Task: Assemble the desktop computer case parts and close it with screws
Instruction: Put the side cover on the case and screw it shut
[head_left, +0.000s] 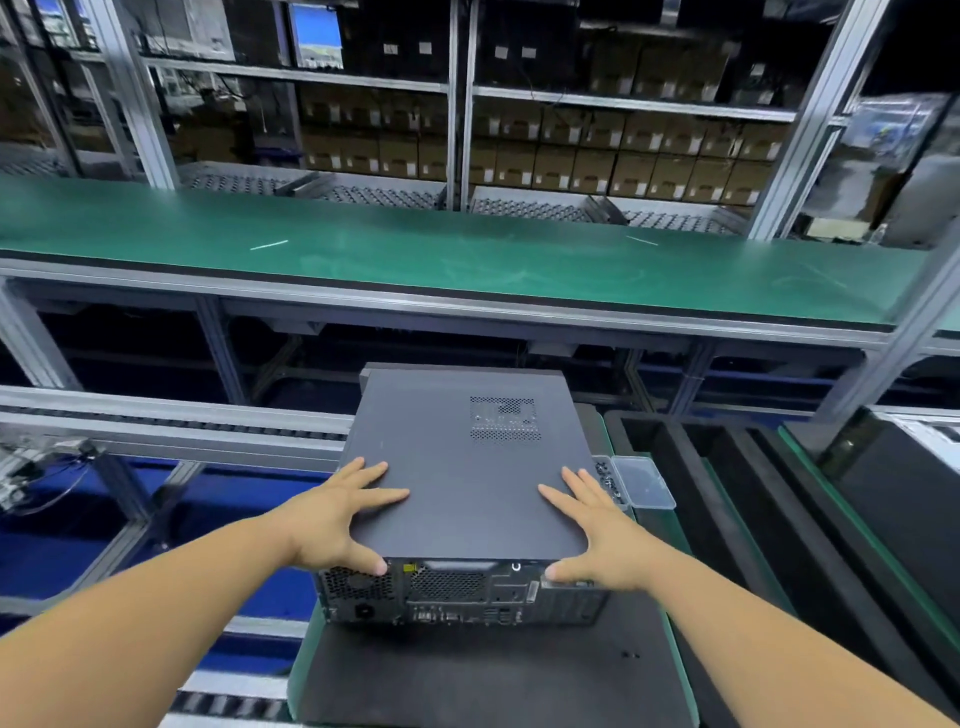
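Observation:
A dark grey desktop computer case (467, 587) lies flat on a black mat (493, 675), its rear port panel facing me. The side cover panel (467, 467), with a small vent grille, lies on top of it. My left hand (337, 514) presses flat on the cover's near left corner, fingers spread, thumb over the rear edge. On the near right corner my right hand (597, 535) presses the same way, thumb on the rear edge. A clear plastic box of screws (631, 480) with its lid open sits just right of the case.
Black foam trays (701, 467) stand to the right of the mat. A green conveyor belt (467, 254) runs across beyond the case, with shelves of cardboard boxes (597, 156) behind it. Roller rails (156, 415) run to the left.

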